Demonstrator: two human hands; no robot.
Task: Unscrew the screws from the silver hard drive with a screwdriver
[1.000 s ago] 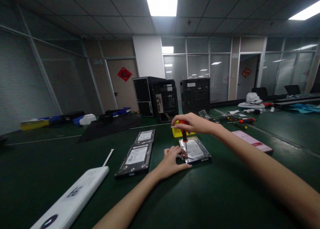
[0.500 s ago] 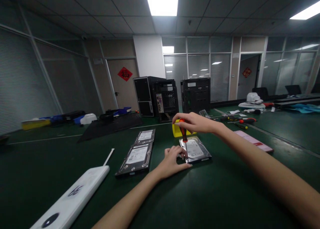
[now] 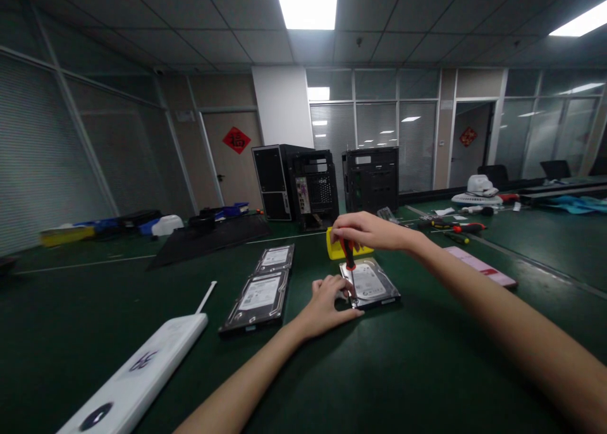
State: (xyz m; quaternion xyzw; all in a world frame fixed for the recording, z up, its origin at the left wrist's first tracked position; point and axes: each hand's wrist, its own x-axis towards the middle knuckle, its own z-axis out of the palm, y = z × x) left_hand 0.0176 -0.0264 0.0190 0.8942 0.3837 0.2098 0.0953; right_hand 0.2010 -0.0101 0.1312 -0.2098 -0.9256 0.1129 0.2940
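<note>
A hard drive (image 3: 372, 283) lies flat on the green table, its silver face with a white label upward. From above, my right hand (image 3: 363, 230) is closed around the red and black handle of a screwdriver (image 3: 349, 257). The shaft stands nearly upright, its tip at the drive's near left corner. My left hand (image 3: 329, 304) grips that same corner, thumb along the front edge and fingers bent by the shaft. Whether those fingers touch the shaft I cannot tell. Just behind the drive is a yellow holder (image 3: 336, 247), partly hidden by my right hand.
Two more hard drives (image 3: 260, 298) lie to the left, one behind the other. A white device marked 39 (image 3: 147, 364) is at the near left. On the right are a pink box (image 3: 481, 266) and several hand tools (image 3: 467, 229). Computer cases (image 3: 372, 178) stand at the back.
My right hand has shifted slightly and its fingers have turned around the screwdriver handle. The screwdriver tip stays at the same corner. My left hand and the drive have hardly moved.
</note>
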